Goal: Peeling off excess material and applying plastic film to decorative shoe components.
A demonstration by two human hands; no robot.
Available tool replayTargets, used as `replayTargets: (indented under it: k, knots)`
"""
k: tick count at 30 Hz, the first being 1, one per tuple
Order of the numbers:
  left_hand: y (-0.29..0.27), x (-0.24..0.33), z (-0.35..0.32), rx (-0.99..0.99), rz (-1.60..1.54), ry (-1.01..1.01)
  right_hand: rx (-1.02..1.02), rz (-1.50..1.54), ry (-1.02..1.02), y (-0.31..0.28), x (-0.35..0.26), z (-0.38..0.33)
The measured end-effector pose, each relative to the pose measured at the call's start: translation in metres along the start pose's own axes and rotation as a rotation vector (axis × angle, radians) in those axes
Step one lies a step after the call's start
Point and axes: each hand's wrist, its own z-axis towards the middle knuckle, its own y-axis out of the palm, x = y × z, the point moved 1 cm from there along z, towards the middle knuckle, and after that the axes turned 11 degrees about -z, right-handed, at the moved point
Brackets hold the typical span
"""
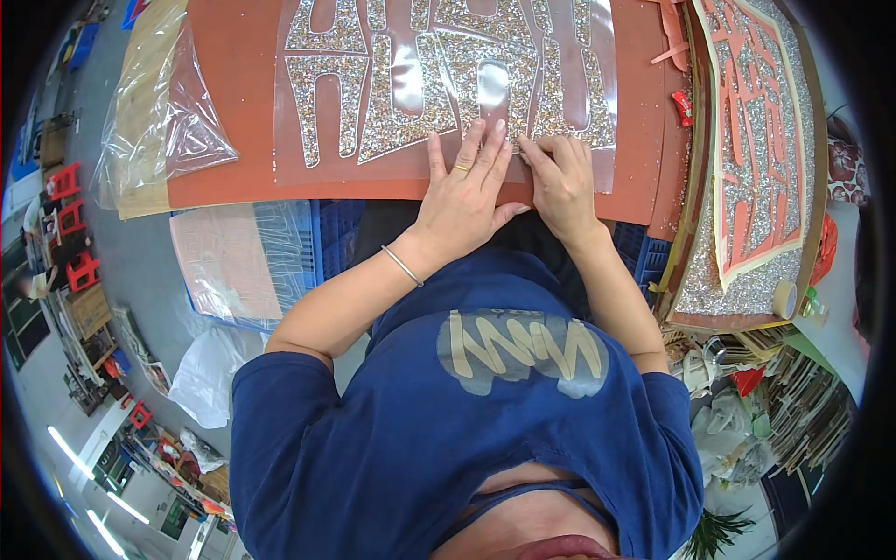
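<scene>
In front of me a clear plastic sheet (pixel 597 166) bears several glittery silver-and-gold cut shapes (pixel 411 103) with white outlines. It lies on a reddish-brown table top (pixel 247 103). My left hand (pixel 467 191) rests flat near the sheet's front edge, fingers stretched over the lower border of a glitter shape, thumb pointing right. Close beside it, my right hand (pixel 565 182) is curled, thumb and forefinger pinched together at the bottom of a shape. Whatever sits between those fingertips is too small or hidden to make out.
Crumpled clear film (pixel 191 121) covers the table's left end. On the right, a glitter-strewn board (pixel 737 294) holds a cream-edged pink stencil (pixel 747 140) and a tape roll (pixel 784 299). A small red wrapper (pixel 683 109) lies near it. Blue crates (pixel 331 238) stand under the table.
</scene>
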Motion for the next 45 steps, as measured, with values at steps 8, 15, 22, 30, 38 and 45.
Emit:
replayTargets:
  k: [8,15,22,30,38,45]
  knots:
    - [0.005,-0.001,0.008,-0.057,0.012,0.081,0.091,0.053,0.349,-0.058,0.021,-0.011]
    - [-0.004,-0.004,0.021,-0.15,0.043,0.146,-0.247,-0.552,0.851,-0.171,0.119,-0.124]
    - [-0.008,-0.007,0.016,-0.147,-0.015,0.118,-0.334,-0.616,0.897,-0.171,0.118,-0.145]
    - [0.012,0.007,0.02,-0.006,-0.047,0.108,-0.012,0.022,0.194,-0.065,0.034,-0.027]
    - [0.02,0.019,0.023,-0.056,-0.003,0.087,0.031,-0.076,0.076,-0.023,0.032,-0.015]
    - [0.028,0.025,0.036,-0.078,0.022,0.122,0.059,-0.147,0.131,-0.022,0.033,-0.022]
